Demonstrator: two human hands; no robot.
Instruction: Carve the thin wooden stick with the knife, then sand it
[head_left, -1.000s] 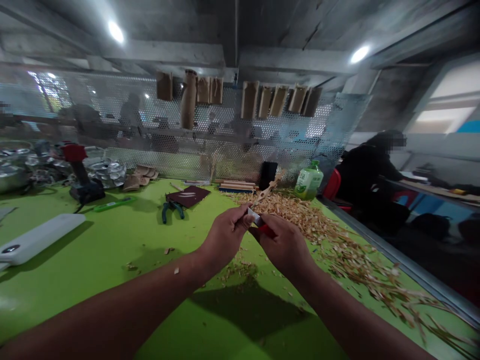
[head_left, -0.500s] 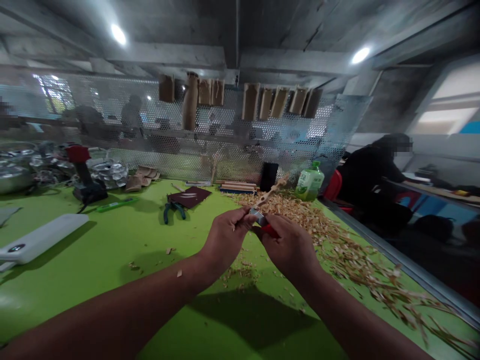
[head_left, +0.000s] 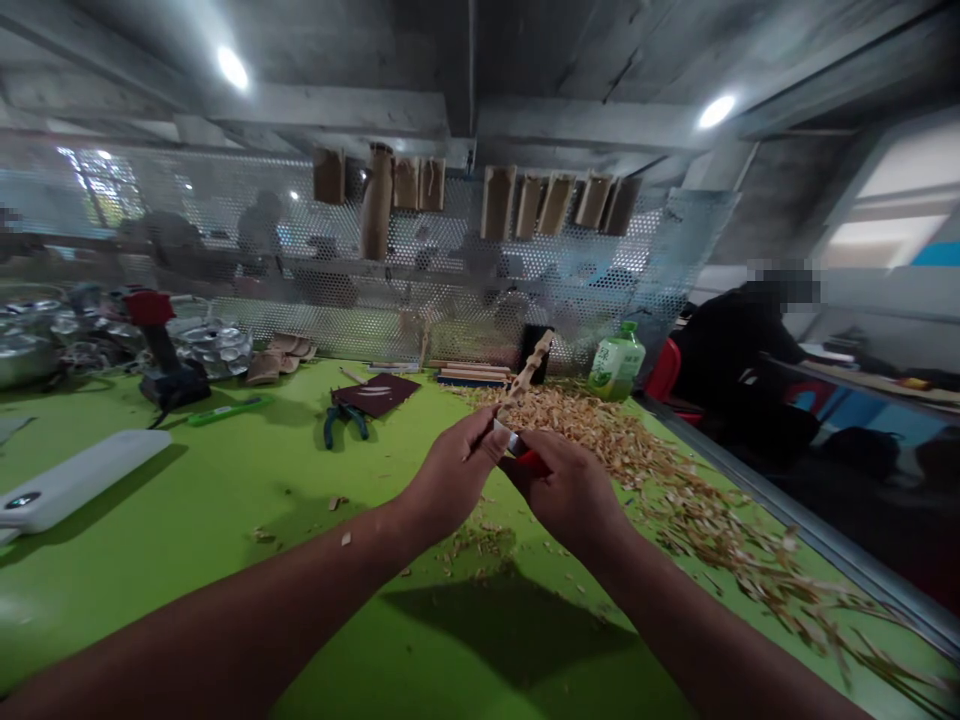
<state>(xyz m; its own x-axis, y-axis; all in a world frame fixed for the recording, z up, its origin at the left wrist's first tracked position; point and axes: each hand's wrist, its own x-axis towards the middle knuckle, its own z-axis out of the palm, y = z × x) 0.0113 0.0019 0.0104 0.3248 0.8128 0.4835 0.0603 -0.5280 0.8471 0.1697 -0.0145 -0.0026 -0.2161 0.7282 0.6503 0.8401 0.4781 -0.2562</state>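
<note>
My left hand (head_left: 459,462) is closed around the lower end of a knobbly carved wooden stick (head_left: 531,368), which points up and away, tilted a little to the right. My right hand (head_left: 571,487) grips the red handle of a knife (head_left: 531,462), its fingers wrapped around it. The short silvery blade lies across the stick's near end, beside my left thumb, which seems to touch it. My fingers hide the stick's lower end and most of the handle. Both hands are above the green table (head_left: 300,600), in front of a heap of wood shavings (head_left: 600,432).
Pliers (head_left: 345,422) and brown sandpaper (head_left: 384,394) lie left of my hands. Farther left are a green cutter (head_left: 229,410), a white device (head_left: 90,480) and a red-topped cordless tool (head_left: 157,345). A green bottle (head_left: 616,365) stands behind the shavings. A person in dark clothes (head_left: 731,350) sits at right.
The stick has swung more upright, its tip shifting left and slightly up. The blade has turned at the stick's near end. Both hands keep their hold.
</note>
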